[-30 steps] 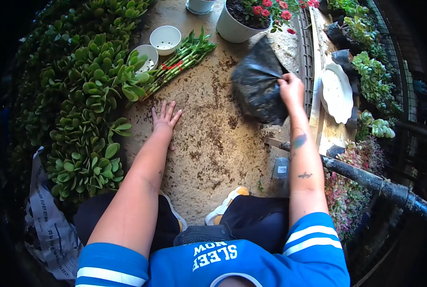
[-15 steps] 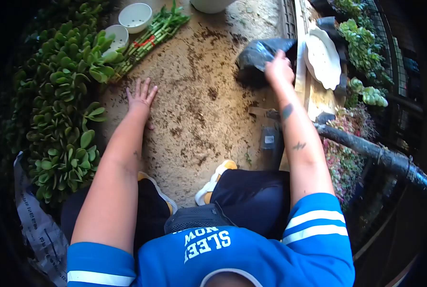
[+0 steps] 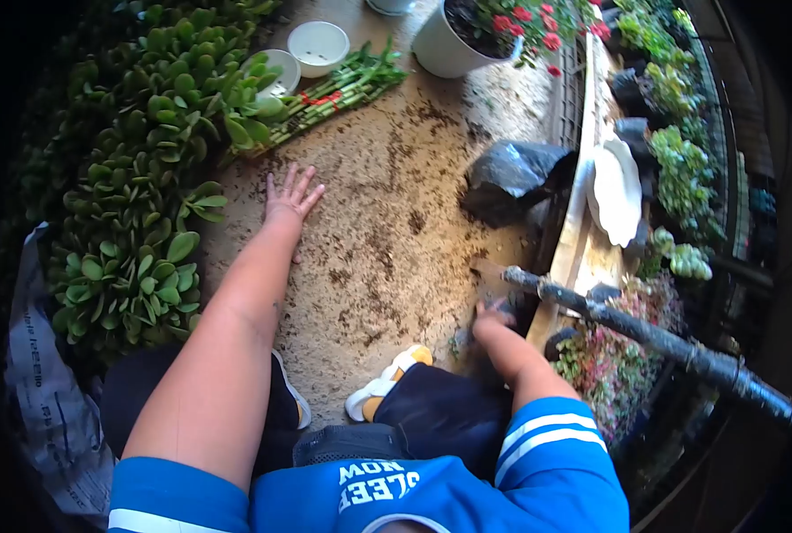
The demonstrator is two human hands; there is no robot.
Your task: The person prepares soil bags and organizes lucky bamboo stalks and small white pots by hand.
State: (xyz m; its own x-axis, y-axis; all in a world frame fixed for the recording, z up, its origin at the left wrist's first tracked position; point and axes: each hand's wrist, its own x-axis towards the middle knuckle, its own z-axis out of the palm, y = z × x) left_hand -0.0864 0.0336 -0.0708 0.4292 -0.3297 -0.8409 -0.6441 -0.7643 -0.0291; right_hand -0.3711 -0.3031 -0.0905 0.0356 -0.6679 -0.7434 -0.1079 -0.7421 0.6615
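My left hand (image 3: 291,202) lies on the soil-strewn ground (image 3: 369,231) with its fingers spread, holding nothing. Just beyond it is a bundle of green bamboo stalks (image 3: 312,114) with red ties. My right hand (image 3: 492,320) reaches low beside the wooden edge, next to a greyish thing I cannot make out. Its fingers are blurred and partly hidden, so its grip does not show. Farther out, a crumpled black plastic bag (image 3: 516,176) rests on the ground, apart from both hands.
Leafy succulents (image 3: 138,191) line the left. Two white bowls (image 3: 318,48) and a white pot (image 3: 445,44) with red flowers stand at the back. On the right are a scalloped white dish (image 3: 616,191), a wooden ledge (image 3: 575,244) and a dark pole (image 3: 653,333) slanting across.
My right hand has left the black bag and drawn back toward me, down by the wooden edge. My left hand stays flat on the ground. The view has tilted up, showing the flowers.
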